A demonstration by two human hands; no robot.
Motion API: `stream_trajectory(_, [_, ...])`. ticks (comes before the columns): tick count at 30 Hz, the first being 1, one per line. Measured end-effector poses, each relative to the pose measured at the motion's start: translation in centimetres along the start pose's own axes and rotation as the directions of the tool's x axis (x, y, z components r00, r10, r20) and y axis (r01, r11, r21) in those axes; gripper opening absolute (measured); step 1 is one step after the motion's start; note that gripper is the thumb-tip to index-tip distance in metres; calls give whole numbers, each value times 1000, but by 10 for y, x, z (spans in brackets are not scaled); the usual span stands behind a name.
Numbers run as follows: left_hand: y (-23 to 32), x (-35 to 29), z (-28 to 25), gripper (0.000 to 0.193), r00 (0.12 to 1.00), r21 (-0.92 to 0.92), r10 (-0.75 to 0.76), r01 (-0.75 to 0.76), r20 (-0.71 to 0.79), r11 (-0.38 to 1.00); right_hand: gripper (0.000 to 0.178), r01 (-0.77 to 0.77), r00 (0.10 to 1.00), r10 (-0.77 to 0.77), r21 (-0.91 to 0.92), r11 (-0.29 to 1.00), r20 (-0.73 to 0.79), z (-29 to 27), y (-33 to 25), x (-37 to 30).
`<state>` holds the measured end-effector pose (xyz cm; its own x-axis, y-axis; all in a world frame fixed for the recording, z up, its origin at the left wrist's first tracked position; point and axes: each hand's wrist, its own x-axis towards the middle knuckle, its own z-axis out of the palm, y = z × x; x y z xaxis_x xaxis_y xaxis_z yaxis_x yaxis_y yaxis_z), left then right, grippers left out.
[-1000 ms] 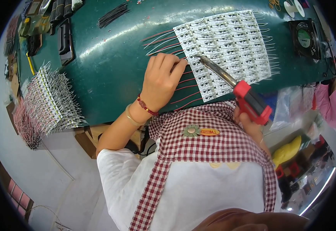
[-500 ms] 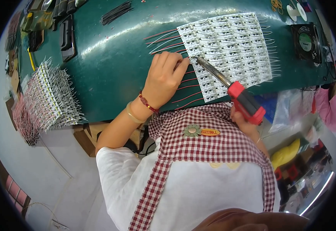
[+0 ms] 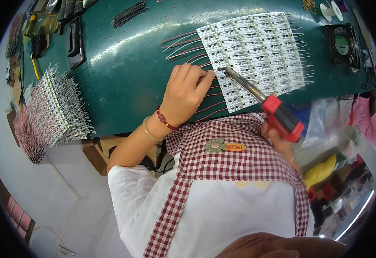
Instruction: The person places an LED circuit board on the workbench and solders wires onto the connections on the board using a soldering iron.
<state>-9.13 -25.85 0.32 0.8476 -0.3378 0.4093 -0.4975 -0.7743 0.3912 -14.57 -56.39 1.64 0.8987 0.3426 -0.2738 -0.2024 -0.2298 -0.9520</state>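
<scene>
My right hand (image 3: 277, 138) grips a soldering iron (image 3: 282, 117) with a red and black handle. Its metal shaft slants up and left, the tip close over the left edge of a white circuit board panel (image 3: 257, 51). Rows of small parts and thin white wires cover this panel. At the same edge, my left hand (image 3: 184, 89) is closed in a pinch beside the tip, on what looks like a thin wire; the fingers partly hide it. Red and white wires (image 3: 181, 41) stick out from the panel above and below that hand.
A stack of wired boards (image 3: 59, 105) stands at the table's left edge. Behind lie black wire pieces (image 3: 130, 13) and a black tray-like object (image 3: 75, 43). To the right are a black fan (image 3: 342, 46) and a white spool (image 3: 332, 10). The green table (image 3: 123, 77) curves across.
The soldering iron has shifted right and slightly down, its tip now a bit further onto the panel. My left hand has moved slightly down along the edge. The panel has shifted slightly.
</scene>
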Motion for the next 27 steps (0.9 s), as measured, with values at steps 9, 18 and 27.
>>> stream_trajectory(9, [-1, -3, 4, 32, 1000, -2, 13, -14, -22, 1000, 22, 6, 999, -2, -96, 995, 41, -3, 9, 0])
stream_trajectory(18, [-1, -4, 6, 28, 1000, -1, 0, 0, -15, 1000, 22, -22, 1000, 23, -59, 998, 12, -5, 12, -9])
stream_trajectory(27, [0, -4, 6, 26, 1000, -3, 0, 0, -14, 1000, 24, 17, 999, -10, -160, 987, 42, -7, 11, -9])
